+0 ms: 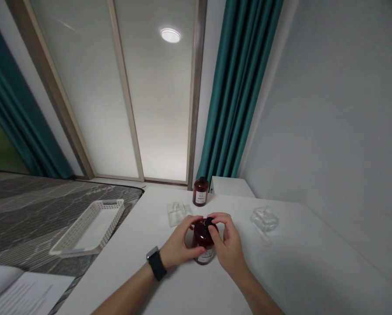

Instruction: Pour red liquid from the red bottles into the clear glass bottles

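A dark amber bottle [205,238] with a white label stands on the white table in front of me. Around its left side curves my left hand [181,245], which wears a black-banded watch on the wrist. The fingers of my right hand [227,245] pinch the bottle's black cap [209,221]; I cannot tell whether the cap is loose. Farther back is a second amber bottle [200,192], upright, with a black cap and a white label. Left of the near bottle, clear plastic packaging [176,213] lies beside my left fingertips.
Crumpled clear plastic [264,218] lies on the right of the white table [281,271]. A white perforated basket [62,240] and an open booklet [31,293] rest on the grey patterned surface at left. Behind the table is a white box-like cabinet [233,187].
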Demonstrator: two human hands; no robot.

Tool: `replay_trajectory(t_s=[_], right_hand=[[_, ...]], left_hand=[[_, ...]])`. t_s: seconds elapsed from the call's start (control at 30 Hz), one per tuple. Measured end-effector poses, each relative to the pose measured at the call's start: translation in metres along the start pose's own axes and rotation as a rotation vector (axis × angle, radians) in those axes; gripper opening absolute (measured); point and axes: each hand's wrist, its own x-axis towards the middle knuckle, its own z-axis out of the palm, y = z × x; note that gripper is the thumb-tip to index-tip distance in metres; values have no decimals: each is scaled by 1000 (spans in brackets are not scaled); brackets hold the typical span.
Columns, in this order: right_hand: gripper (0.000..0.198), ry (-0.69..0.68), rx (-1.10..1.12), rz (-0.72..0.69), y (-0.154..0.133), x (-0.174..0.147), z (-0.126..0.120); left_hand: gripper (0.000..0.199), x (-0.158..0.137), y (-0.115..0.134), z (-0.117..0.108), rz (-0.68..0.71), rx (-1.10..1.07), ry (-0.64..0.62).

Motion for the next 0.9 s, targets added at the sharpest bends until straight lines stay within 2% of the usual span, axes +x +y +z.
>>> replay_trajectory(t_s=[0.2, 0.43, 0.6, 0.77, 0.9], right_hand=[[11, -64, -65, -60, -4, 2, -1], [13, -72, -139, -119, -5, 3, -5], [15, -85, -115, -77, -3, 1, -8], [29, -45, -13, 41, 2, -4, -8], [26, -11, 17, 71, 4, -4, -10]], left_hand=[[84, -2, -2, 1, -13, -81, -30], [73, -2, -3, 3, -33, -69, -48], [72, -2, -3, 3, -39, -63, -56], [72, -2, -1, 2, -49, -76, -51], [73, -2, -1, 3, -51, -73, -56]])
